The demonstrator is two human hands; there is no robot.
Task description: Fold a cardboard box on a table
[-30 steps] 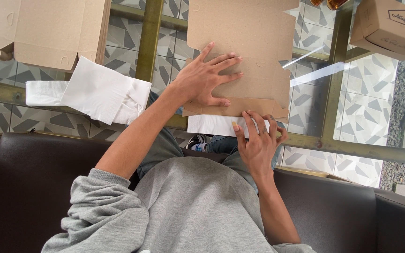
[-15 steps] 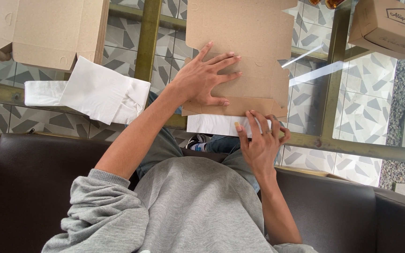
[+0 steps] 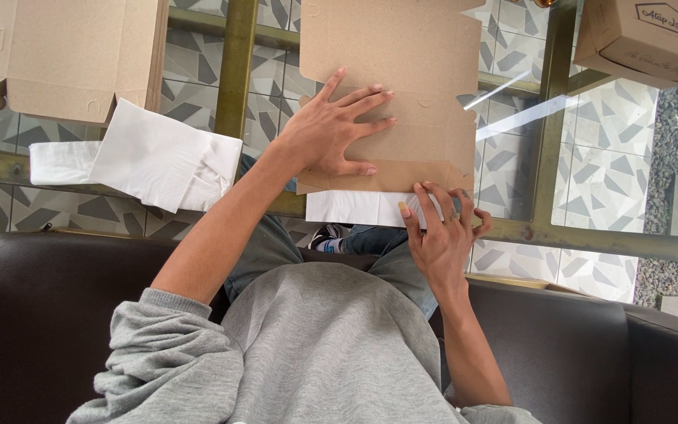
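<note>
Glass table (image 3: 590, 173); L hand (image 3: 335, 133) splayed flat on cardboard sheet (image 3: 402, 71); R hand (image 3: 441, 232) fingers curled gripping white paper (image 3: 347, 208) at cardboard's 6 o'clock edge.

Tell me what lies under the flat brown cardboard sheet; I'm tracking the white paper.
A white paper sheet sticks out from under the flat cardboard sheet's near edge, by the right hand. How far it runs underneath is hidden.

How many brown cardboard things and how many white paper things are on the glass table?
Brown cardboard: 3 – flat sheet, open box, closed box
White paper: 2 – folded stack, sheet at the cardboard's near edge
Total: 5
</note>
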